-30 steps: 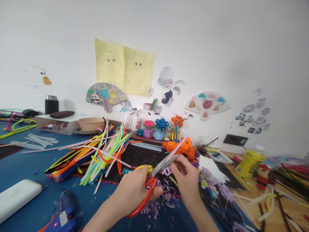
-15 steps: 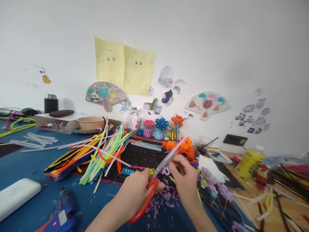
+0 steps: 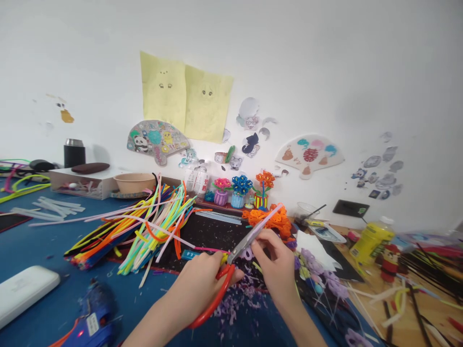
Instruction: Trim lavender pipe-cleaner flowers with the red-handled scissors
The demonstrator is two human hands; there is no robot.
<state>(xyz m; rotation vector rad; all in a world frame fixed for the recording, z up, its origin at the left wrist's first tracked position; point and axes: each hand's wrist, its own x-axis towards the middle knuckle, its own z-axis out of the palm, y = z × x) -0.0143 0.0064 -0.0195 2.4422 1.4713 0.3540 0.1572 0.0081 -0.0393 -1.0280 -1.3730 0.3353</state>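
My left hand [image 3: 195, 279] is closed around red-handled scissors [image 3: 237, 250], whose blades point up and to the right. My right hand [image 3: 277, 267] pinches a pale purple pipe cleaner [image 3: 272, 214] by the blades; its free end sticks out past the scissor tips. How far the blades are apart is hard to make out. Purple fuzz clippings [image 3: 235, 306] lie scattered below the hands. A small lilac loop [image 3: 247, 254] shows between them. Just beyond my right hand lies a heap of bent orange pipe cleaners [image 3: 271, 220].
A large bundle of coloured pipe cleaners [image 3: 159, 231] lies left of my hands. A blue glue gun [image 3: 94, 313] with a lit red light is at front left. Three small flower pots [image 3: 238, 200] stand at the wall. Lilac flowers [image 3: 334, 284] and a yellow bottle [image 3: 372, 241] are right.
The view has shifted slightly, and both hands sit a touch further left in it. The scissors and pipe cleaner stay in nearly the same position between them.
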